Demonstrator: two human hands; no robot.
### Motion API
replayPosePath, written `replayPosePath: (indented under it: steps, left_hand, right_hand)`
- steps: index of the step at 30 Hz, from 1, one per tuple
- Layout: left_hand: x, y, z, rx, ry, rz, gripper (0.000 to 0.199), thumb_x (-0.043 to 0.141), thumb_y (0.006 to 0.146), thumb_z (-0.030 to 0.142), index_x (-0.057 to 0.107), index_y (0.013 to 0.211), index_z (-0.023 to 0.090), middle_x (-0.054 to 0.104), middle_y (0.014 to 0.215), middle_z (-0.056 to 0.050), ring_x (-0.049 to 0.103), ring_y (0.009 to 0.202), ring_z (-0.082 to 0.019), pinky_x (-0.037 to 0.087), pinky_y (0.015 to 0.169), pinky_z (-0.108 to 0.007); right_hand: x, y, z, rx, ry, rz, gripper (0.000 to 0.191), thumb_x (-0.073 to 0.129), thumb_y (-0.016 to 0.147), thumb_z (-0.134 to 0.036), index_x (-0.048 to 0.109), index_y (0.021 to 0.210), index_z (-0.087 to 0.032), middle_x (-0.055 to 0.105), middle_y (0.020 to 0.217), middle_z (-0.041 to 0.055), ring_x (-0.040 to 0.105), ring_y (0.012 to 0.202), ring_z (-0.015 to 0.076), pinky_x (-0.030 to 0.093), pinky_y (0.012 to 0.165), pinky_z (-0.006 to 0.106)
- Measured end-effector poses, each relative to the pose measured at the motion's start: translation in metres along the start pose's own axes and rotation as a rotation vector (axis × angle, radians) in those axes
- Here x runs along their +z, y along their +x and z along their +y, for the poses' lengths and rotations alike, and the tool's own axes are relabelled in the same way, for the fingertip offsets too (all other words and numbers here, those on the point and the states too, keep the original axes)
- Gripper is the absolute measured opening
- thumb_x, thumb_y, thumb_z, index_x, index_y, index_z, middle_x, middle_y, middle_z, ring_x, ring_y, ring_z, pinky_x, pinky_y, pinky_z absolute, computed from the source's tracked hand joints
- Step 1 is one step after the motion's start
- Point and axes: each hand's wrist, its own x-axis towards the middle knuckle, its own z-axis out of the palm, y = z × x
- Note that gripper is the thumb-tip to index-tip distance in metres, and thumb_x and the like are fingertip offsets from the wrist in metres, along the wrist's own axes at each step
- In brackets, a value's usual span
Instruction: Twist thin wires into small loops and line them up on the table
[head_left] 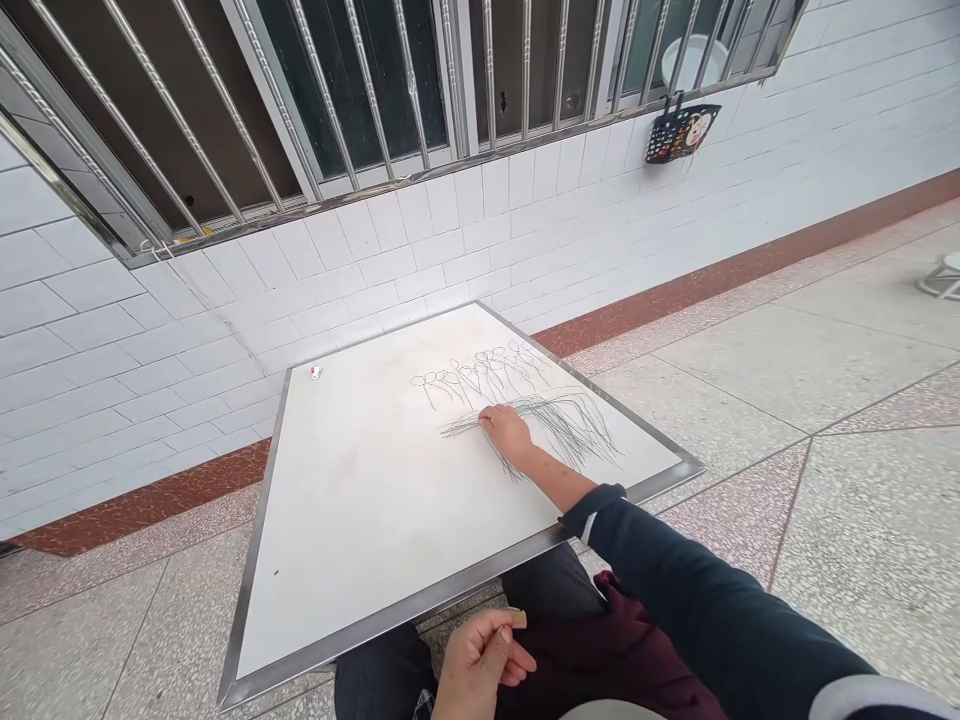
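Note:
My right hand (508, 432) reaches over the white tabletop, its fingers pinched together at the near end of a spread bundle of long thin black strands (566, 425). Whether it grips one strand or several is hidden. Behind that bundle lies a row of thin black strands with looped tops (480, 372), their tails pointing toward me. Above my lap, off the table's near edge, my left hand (484, 655) is curled with thumb and fingers together. A small tan piece (517, 619) shows at its index fingertip; I cannot tell whether it is held or wrapped on.
The white table (360, 520) has a grey metal rim and stands near a white tiled wall (420, 240). A small red-and-white item (316, 372) sits at its far left corner. Barred windows (375, 90) are above, with a black basket (679, 135) hanging from the bars.

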Motion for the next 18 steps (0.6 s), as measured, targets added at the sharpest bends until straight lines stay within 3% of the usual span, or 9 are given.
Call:
replayPosePath:
  steps: [4,9,14,18]
  left_hand:
    - [-0.010,0.008,-0.006,0.016,-0.015,0.004,0.049,0.058,0.076,0.060,0.069,0.095,0.017,0.070,0.069,-0.006,0.059,0.062,-0.016,0.044,0.063,-0.029]
    - [-0.016,0.015,-0.010,0.026,-0.047,0.030,0.052,0.060,0.073,0.062,0.069,0.094,0.015,0.070,0.067,-0.007,0.058,0.060,-0.015,0.043,0.061,-0.028]
    - [-0.026,0.019,-0.016,0.025,-0.095,0.055,0.057,0.061,0.071,0.064,0.070,0.097,0.015,0.070,0.067,-0.007,0.057,0.059,-0.014,0.042,0.060,-0.028]
    - [-0.032,0.022,-0.023,0.023,-0.127,0.088,0.060,0.063,0.066,0.067,0.070,0.094,0.015,0.070,0.065,-0.007,0.056,0.055,-0.014,0.041,0.058,-0.027]
  right_hand:
    - [0.002,0.017,-0.012,-0.048,-0.047,0.003,0.024,0.039,0.096,-0.023,0.062,0.101,-0.020,0.059,0.110,0.0099,0.049,0.106,0.0227,0.043,0.075,0.031]
    - [0.027,0.057,-0.048,-0.078,-0.108,-0.128,0.025,0.051,0.094,-0.031,0.058,0.112,-0.017,0.058,0.115,0.0078,0.058,0.099,0.0187,0.051,0.083,0.037]
    - [0.057,0.089,-0.079,-0.027,-0.223,-0.222,0.031,0.054,0.092,-0.031,0.055,0.118,-0.016,0.057,0.119,0.0086,0.059,0.100,0.0201,0.052,0.084,0.040]
    - [0.062,0.098,-0.095,0.022,-0.302,-0.272,0.033,0.056,0.091,-0.031,0.054,0.119,-0.014,0.057,0.118,0.0099,0.059,0.100,0.0208,0.051,0.084,0.040]
